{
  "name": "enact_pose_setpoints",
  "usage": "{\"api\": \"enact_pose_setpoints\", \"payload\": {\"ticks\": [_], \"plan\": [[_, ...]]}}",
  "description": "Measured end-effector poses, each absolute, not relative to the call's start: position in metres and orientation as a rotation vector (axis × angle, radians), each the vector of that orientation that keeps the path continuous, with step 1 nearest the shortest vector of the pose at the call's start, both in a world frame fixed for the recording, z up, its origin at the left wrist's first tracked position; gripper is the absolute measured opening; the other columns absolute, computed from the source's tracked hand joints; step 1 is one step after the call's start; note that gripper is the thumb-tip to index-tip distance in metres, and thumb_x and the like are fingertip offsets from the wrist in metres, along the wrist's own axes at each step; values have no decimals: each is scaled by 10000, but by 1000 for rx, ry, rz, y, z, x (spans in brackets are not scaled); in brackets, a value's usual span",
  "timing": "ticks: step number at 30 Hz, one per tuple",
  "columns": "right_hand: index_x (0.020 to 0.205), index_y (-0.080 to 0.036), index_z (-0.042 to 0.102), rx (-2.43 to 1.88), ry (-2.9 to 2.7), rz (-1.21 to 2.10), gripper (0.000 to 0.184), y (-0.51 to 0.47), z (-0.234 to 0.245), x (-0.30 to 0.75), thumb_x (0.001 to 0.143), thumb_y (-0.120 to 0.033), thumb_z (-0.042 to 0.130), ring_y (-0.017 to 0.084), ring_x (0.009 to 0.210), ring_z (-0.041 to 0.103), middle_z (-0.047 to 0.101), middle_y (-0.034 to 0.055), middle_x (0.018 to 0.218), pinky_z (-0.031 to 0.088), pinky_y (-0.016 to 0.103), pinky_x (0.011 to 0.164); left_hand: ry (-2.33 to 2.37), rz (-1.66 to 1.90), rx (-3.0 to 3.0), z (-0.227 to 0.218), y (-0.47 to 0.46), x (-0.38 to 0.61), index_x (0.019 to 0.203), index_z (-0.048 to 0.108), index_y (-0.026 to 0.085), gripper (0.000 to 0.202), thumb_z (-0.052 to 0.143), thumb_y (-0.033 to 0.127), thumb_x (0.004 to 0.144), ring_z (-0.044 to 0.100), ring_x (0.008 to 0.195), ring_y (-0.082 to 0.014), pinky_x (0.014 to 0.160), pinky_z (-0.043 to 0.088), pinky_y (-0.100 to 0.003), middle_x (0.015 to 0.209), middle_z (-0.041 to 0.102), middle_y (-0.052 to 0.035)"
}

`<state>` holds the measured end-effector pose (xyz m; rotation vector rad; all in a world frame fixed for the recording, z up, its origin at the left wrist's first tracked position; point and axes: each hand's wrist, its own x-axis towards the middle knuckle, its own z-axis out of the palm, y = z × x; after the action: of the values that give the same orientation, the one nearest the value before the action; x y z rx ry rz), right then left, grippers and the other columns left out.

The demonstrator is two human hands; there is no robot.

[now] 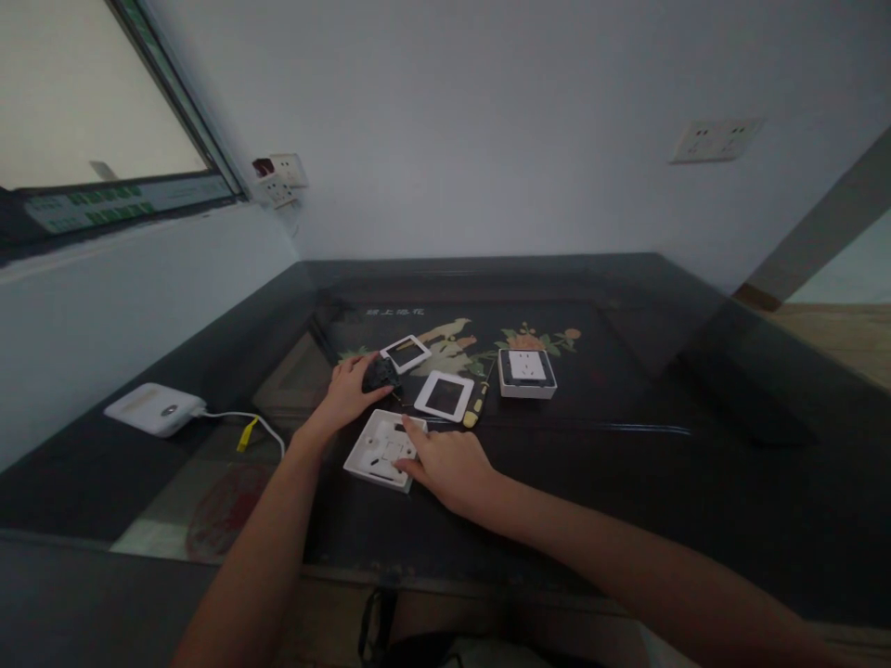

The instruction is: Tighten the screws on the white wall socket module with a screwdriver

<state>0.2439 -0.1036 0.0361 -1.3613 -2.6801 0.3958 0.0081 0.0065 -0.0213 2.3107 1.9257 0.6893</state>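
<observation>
My left hand (355, 391) has its fingers and thumb around a black socket module (380, 374), low over the dark table; its front is turned away from me. My right hand (452, 464) grips the right side of a white mounting box (374, 455), which lies with its hollow side up. Just beyond the hands are two white square cover frames, a far one (419, 345) beside the black module and a nearer one (458, 380). Right of the nearer frame lies a screwdriver (475, 408) with a yellow and black handle.
An assembled socket box (527, 376) sits to the right of the screwdriver. At the left, a white device (154, 408) trails a white cable with a yellow tag (247, 433). The dark glossy table (599, 520) meets the wall, which carries sockets (716, 140).
</observation>
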Motion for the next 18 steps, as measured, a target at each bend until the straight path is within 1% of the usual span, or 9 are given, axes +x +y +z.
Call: {"api": "enact_pose_setpoints", "payload": {"ticks": [4, 7, 9, 11, 13, 15, 17, 18], "plan": [[1468, -129, 359, -1324, -2672, 411, 687, -99, 33, 241, 944, -572, 393, 326, 864, 724, 743, 188, 1006, 549, 413, 683, 1925, 747, 2294, -14, 8, 4, 1331, 506, 164, 587, 580, 459, 829, 475, 1233, -309, 1073, 352, -469, 1298, 537, -145], [1483, -159, 336, -1244, -2663, 431, 729, -101, 33, 248, 915, -603, 437, 318, 866, 722, 745, 166, 1003, 547, 401, 691, 1906, 785, 2299, -5, 8, 3, 1277, 551, 159, 504, 544, 434, 855, 481, 1229, -302, 1079, 351, -469, 1271, 561, -140], [1467, -198, 372, -1197, -2639, 433, 677, -102, 35, 261, 913, -571, 478, 292, 897, 714, 737, 138, 1045, 547, 378, 712, 1874, 790, 2314, 1, 5, 6, 1257, 567, 152, 476, 527, 419, 866, 479, 1234, -300, 1088, 344, -467, 1264, 565, -141], [1412, -234, 455, -1188, -2590, 412, 547, -97, 39, 280, 926, -475, 521, 248, 974, 689, 710, 105, 1125, 544, 342, 767, 1818, 768, 2342, 7, -2, 15, 1260, 571, 157, 466, 519, 413, 873, 469, 1247, -297, 1100, 334, -463, 1274, 558, -138], [1367, -232, 505, -1224, -2519, 353, 448, -85, 42, 306, 933, -339, 539, 210, 1096, 628, 656, 93, 1218, 511, 324, 885, 1730, 715, 2382, 11, -11, 26, 1286, 560, 187, 487, 538, 437, 869, 451, 1272, -294, 1109, 328, -458, 1311, 537, -125], [1368, -197, 500, -1309, -2435, 265, 446, -66, 42, 335, 929, -267, 535, 220, 1203, 549, 595, 115, 1290, 452, 369, 997, 1623, 628, 2423, 13, -23, 39, 1330, 532, 245, 577, 615, 498, 818, 427, 1308, -301, 1110, 334, -457, 1385, 489, -107], [1373, -157, 494, -1395, -2372, 173, 484, -44, 38, 364, 910, -276, 566, 279, 1326, 425, 502, 167, 1388, 348, 467, 1094, 1547, 548, 2449, 14, -35, 51, 1369, 496, 293, 715, 702, 548, 734, 363, 1363, -344, 1119, 307, -507, 1455, 426, -108], [1391, -149, 474, -1423, -2362, 140, 549, -35, 35, 377, 887, -322, 606, 313, 1385, 338, 441, 187, 1444, 290, 517, 1122, 1517, 513, 2462, 13, -40, 56, 1393, 467, 317, 775, 727, 562, 704, 316, 1392, -368, 1127, 273, -547, 1488, 389, -108]]}}
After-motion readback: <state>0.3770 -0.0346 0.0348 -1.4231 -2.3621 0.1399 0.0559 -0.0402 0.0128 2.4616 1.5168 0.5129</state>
